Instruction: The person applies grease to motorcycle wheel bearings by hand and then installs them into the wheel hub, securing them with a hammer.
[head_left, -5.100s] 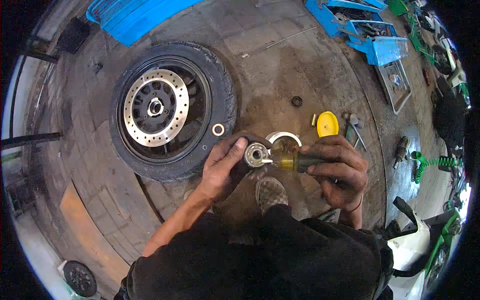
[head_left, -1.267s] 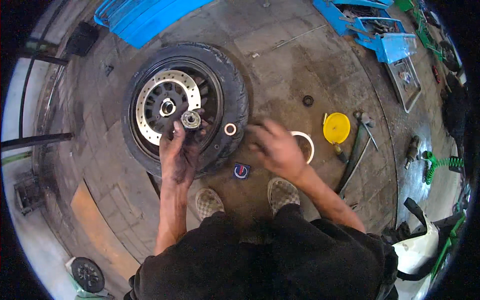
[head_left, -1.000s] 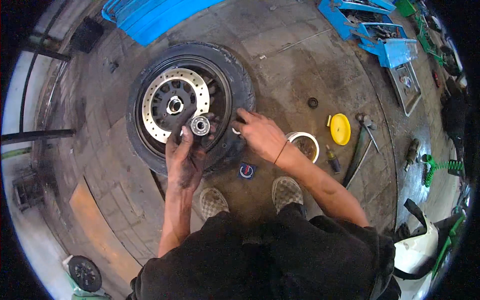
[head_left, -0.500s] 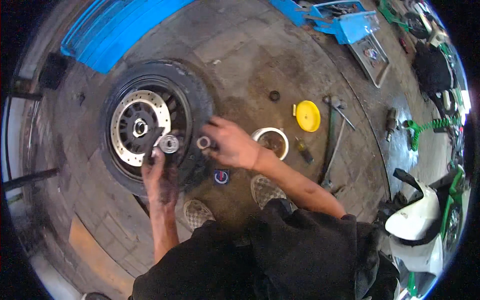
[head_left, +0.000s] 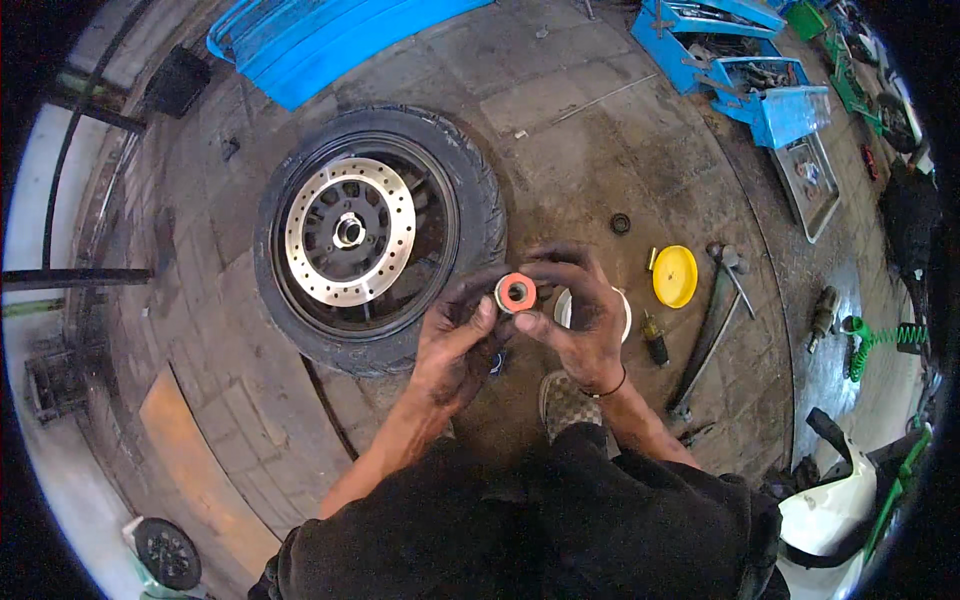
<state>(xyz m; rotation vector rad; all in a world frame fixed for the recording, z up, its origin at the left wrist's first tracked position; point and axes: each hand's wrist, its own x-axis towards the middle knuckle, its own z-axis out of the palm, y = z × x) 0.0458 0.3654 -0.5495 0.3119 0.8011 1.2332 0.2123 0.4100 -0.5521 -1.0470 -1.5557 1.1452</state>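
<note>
Both my hands meet over the floor, pinching a small ring-shaped bearing point(head_left: 530, 291) with an orange-red face and a round hole. My left hand point(head_left: 450, 340) grips its left side, and my right hand point(head_left: 588, 325) closes on it from the right. Dark grease stains the fingers of both. Just left of them, a motorcycle wheel point(head_left: 485, 205) lies flat, its drilled brake disc point(head_left: 398, 225) facing up. Behind my right hand stands a white tub point(head_left: 625, 318), mostly hidden.
A yellow lid point(head_left: 675, 277), a small black ring point(head_left: 620, 224), a hammer point(head_left: 733, 260) and a long bar point(head_left: 705, 355) lie to the right. Farther off are a blue toolbox point(head_left: 790, 112), a metal tray point(head_left: 808, 190) and a green coiled hose point(head_left: 862, 350). White fairing parts point(head_left: 825, 515) sit lower right.
My hands, apart before with a metal round part in the left and a ring by the right, have come together on the bearing. The view has shifted, so the wheel appears farther right.
</note>
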